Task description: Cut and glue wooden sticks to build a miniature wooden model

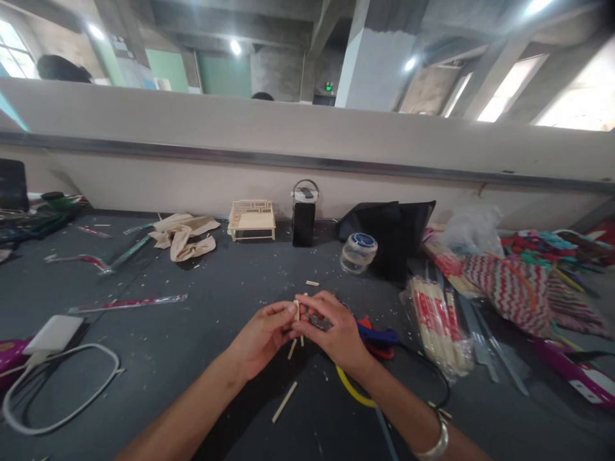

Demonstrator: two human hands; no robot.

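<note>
Both hands meet over the middle of the dark tabletop, closed around a small pale wooden stick piece (pixel 297 311). My left hand (pixel 263 333) pinches it between thumb and fingers. From the other side, the fingertips of my right hand (pixel 339 330) grip the same piece, which they partly cover. Under the hands lie short stick pieces (pixel 292 349), and a longer loose stick (pixel 284 402) lies nearer to me. Just beyond the fingers is another small wooden piece (pixel 312 283). A blue-handled tool (pixel 379 334) rests beside my right wrist, partly hidden by it.
A miniature wooden daybed (pixel 252 221) stands at the back, left of an upright phone (pixel 303 224). To the right are a clear jar (pixel 358 253), packaged chopsticks (pixel 437 323) and knitted fabric (pixel 509 291). A white adapter with a cable (pixel 55 334) and crumpled cloth (pixel 185 234) lie left.
</note>
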